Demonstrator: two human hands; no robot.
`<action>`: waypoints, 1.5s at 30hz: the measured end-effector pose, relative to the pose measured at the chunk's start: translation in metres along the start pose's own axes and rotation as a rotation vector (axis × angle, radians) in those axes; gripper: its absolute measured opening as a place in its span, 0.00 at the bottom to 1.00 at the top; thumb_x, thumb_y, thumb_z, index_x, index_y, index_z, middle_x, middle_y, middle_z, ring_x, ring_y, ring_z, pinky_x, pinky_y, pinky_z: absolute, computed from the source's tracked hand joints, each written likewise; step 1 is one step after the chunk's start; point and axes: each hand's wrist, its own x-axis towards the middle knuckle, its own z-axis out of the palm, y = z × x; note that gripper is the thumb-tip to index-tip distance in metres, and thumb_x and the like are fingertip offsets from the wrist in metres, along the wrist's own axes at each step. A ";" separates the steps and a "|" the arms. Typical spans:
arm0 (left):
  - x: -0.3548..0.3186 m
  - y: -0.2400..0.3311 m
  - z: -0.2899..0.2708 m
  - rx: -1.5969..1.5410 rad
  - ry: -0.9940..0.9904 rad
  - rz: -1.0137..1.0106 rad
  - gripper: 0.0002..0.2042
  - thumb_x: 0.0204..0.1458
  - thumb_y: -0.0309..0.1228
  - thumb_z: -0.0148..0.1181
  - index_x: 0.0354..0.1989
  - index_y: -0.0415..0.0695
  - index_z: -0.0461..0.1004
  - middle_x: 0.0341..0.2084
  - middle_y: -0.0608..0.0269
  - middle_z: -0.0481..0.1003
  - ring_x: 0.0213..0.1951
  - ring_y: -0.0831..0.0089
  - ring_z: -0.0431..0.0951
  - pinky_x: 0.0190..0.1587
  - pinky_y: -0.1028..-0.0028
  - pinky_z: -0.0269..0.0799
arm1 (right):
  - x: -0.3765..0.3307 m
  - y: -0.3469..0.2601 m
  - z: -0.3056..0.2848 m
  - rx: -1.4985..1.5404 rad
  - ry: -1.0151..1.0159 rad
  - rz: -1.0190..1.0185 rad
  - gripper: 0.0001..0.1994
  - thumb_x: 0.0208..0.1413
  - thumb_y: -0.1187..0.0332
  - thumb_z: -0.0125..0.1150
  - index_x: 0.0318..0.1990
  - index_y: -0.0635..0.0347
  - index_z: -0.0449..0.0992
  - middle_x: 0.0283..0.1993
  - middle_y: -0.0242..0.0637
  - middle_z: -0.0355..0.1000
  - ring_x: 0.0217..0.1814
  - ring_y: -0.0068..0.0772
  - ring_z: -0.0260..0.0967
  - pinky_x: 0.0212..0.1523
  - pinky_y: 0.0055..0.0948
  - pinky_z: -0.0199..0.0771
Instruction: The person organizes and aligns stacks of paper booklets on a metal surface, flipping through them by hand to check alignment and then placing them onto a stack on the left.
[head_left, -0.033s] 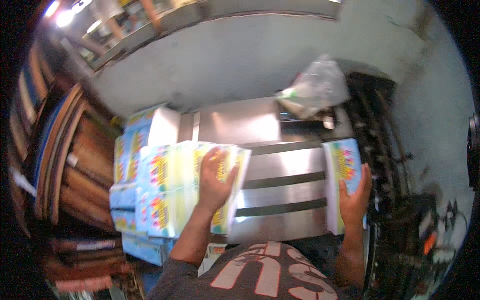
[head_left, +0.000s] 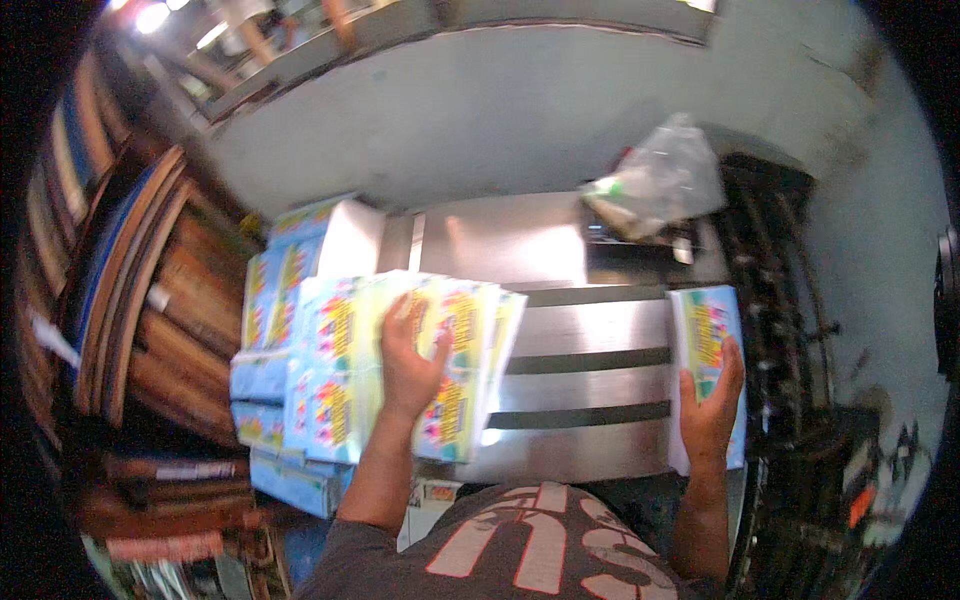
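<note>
Overlapping printed sheets or thin booklets [head_left: 335, 400], blue, yellow and white with bright coloured prints, lie fanned across the left half of a metal worktop. My left hand [head_left: 412, 365] rests on top of them, thumb apart from the fingers. To the right is a narrow stack of similar printed booklets [head_left: 712, 310], its white page edges facing left. Over its near part lies my right hand [head_left: 712, 405], thumb toward the stack's left edge and fingers stretched along the right. The underside of each palm is hidden.
More blue printed stacks [head_left: 270, 300] stand behind and left of the fan. Dark strips cross the metal worktop [head_left: 570, 385]. A clear plastic bag [head_left: 670, 185] sits at the back right. Wooden boards [head_left: 185, 320] lean at the left; dark machinery [head_left: 785, 300] borders the right.
My left hand has slid a little left over the fanned sheets. The whole view has shifted slightly, and my right hand stays at the right stack.
</note>
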 end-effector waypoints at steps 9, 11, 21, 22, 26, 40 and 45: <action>-0.068 -0.154 -0.157 0.494 -0.238 -0.656 0.21 0.51 0.38 0.64 0.47 0.35 0.73 0.47 0.40 0.71 0.51 0.42 0.68 0.54 0.51 0.65 | -0.071 -0.142 0.169 0.299 -0.699 -0.366 0.41 0.49 0.58 0.70 0.66 0.68 0.55 0.69 0.60 0.51 0.71 0.59 0.50 0.69 0.49 0.51; -0.062 -0.142 -0.155 0.443 -0.255 -0.572 0.17 0.53 0.36 0.61 0.45 0.36 0.74 0.43 0.42 0.74 0.48 0.42 0.72 0.50 0.52 0.67 | -0.073 -0.161 0.177 0.235 -0.668 -0.386 0.41 0.49 0.55 0.69 0.66 0.67 0.56 0.70 0.59 0.50 0.72 0.57 0.48 0.68 0.51 0.50; -0.080 -0.143 -0.163 -1.017 -0.303 -1.106 0.13 0.60 0.27 0.56 0.51 0.33 0.71 0.41 0.59 0.79 0.42 0.72 0.79 0.47 0.71 0.74 | -0.073 -0.162 0.186 0.116 -0.456 -0.126 0.40 0.53 0.48 0.63 0.67 0.64 0.57 0.72 0.52 0.50 0.74 0.47 0.46 0.64 0.53 0.45; -0.088 -0.141 -0.148 -0.994 -0.325 -1.145 0.14 0.60 0.27 0.56 0.53 0.34 0.70 0.42 0.59 0.78 0.43 0.72 0.78 0.48 0.71 0.73 | -0.070 -0.161 0.186 0.077 -0.451 -0.135 0.40 0.53 0.48 0.62 0.67 0.64 0.57 0.72 0.51 0.51 0.75 0.47 0.46 0.64 0.53 0.45; -0.105 -0.124 -0.105 -0.952 -0.332 -1.065 0.19 0.62 0.35 0.55 0.57 0.36 0.68 0.45 0.57 0.77 0.45 0.69 0.78 0.50 0.66 0.73 | -0.052 -0.140 0.183 0.004 -0.471 -0.192 0.37 0.53 0.48 0.62 0.65 0.62 0.61 0.71 0.49 0.53 0.75 0.46 0.46 0.65 0.53 0.45; -0.066 -0.078 -0.238 -0.673 0.135 -0.929 0.16 0.64 0.37 0.52 0.46 0.35 0.76 0.38 0.58 0.80 0.36 0.75 0.80 0.41 0.73 0.76 | -0.028 -0.106 0.173 0.185 -0.481 -0.243 0.36 0.51 0.51 0.65 0.64 0.61 0.62 0.71 0.51 0.55 0.73 0.51 0.51 0.66 0.53 0.48; -0.046 -0.020 -0.189 -0.721 -0.257 -0.732 0.18 0.66 0.40 0.49 0.50 0.35 0.73 0.40 0.59 0.79 0.41 0.77 0.76 0.46 0.73 0.72 | -0.025 -0.163 0.151 1.222 -0.693 0.036 0.43 0.52 0.44 0.63 0.68 0.62 0.55 0.71 0.52 0.52 0.74 0.49 0.49 0.69 0.52 0.47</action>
